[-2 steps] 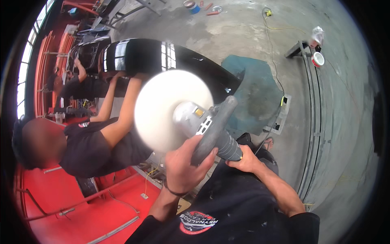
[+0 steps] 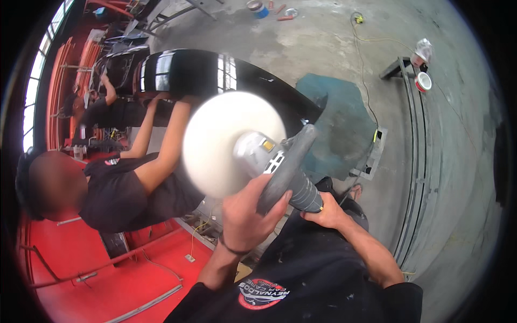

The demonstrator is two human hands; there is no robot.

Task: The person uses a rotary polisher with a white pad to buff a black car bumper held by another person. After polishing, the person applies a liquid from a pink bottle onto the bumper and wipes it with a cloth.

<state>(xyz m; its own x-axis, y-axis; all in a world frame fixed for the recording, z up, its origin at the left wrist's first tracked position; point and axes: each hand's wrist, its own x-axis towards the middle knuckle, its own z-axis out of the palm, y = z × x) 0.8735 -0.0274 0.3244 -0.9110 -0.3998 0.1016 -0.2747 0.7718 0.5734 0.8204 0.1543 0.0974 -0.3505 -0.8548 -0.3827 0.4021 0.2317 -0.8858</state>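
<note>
A polisher [image 2: 253,153] with a grey head and black body is held in front of me. My left hand [image 2: 250,212] is wrapped round its black curved front handle. Farther back, my right hand [image 2: 326,211] grips the ribbed rear of the body. The round white polishing pad [image 2: 218,145] looks smooth and smeared, and overlaps the near side of a glossy black car body panel [image 2: 202,72]. Whether pad and panel touch, I cannot tell. A co-worker [image 2: 129,183] at my left reaches both arms to the panel's near edge; their fingers are partly hidden.
Another person [image 2: 97,113] is farther left. A blue-green sheet [image 2: 334,124] lies on the concrete floor beyond the panel's tip. A cable [image 2: 362,59] crosses the floor. On the right are a long metal stand [image 2: 412,161] and a white tub [image 2: 424,81]. Red flooring [image 2: 64,253] spreads at lower left.
The polisher and its pad have shifted slightly right in view. Both my hands keep their hold. The panel and surroundings also sit slightly farther right.
</note>
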